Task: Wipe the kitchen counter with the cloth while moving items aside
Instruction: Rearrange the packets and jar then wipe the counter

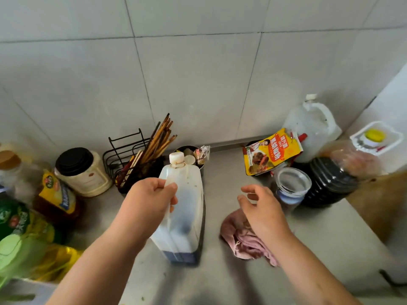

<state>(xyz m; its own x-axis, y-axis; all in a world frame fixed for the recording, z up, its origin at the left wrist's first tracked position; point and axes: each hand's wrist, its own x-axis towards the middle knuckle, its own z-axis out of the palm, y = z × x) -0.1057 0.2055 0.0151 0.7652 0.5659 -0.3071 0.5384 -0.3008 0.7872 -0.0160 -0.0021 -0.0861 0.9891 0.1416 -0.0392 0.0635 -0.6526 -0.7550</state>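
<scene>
Grey stone-look kitchen counter [222,172] set against a grey tiled wall [198,73], clutter pushed to both ends. Head view, the only one: left hand [149,201] clenched around the handle of a translucent plastic jug [187,208] with a white cap and a little dark liquid at the bottom; the jug stands near centre, slightly tilted, cap toward the wall. Right hand [259,203] released, fingers loosely curled, holding nothing, hovering directly above the pink cloth [244,241]. The cloth lies crumpled on the counter just right of the jug, apart from it, partly hidden beneath the right wrist; no clear long axis, though the heap trails toward the near right. The right hand is clearly the nearer one. Judgement: the cloth sits straight below and slightly nearer the body than the right palm, so a short drop picks it up while the left shifts the jug leftward, toward the chopstick rack [141,157].
</scene>
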